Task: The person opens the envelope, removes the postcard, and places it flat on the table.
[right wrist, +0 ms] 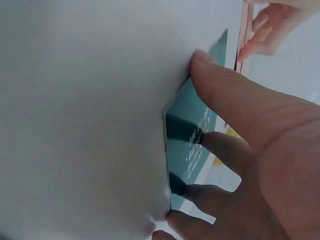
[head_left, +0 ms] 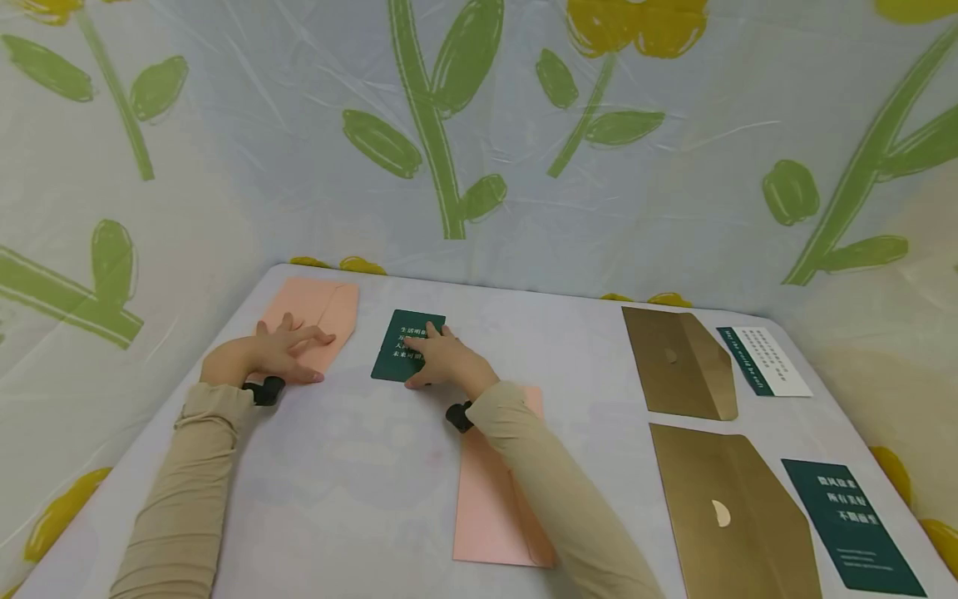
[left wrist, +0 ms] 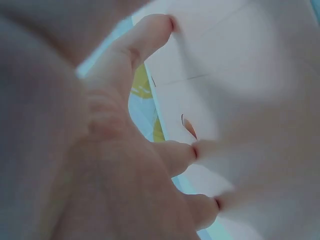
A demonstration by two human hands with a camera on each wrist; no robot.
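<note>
At the far left of the table in the head view lies a pink envelope (head_left: 340,301). My left hand (head_left: 280,351) rests on it with fingers spread, its fingertips touching the paper in the left wrist view. A dark green card (head_left: 389,362) with white writing lies flat to its right. Over this card is my right hand (head_left: 452,363), fingers spread and fairly straight. In the right wrist view, the thumb (right wrist: 225,87) touches one edge of the green card (right wrist: 187,150), and the other fingertips touch its face and far edge. The hand covers part of the writing.
Another pink envelope (head_left: 486,507) lies beneath my right forearm, partly hidden. To the right are two gold envelopes (head_left: 659,374) (head_left: 737,474), a white-and-green card (head_left: 771,362) and a green card (head_left: 849,524). A flowered cloth (head_left: 299,166) hangs around the white table (head_left: 337,499).
</note>
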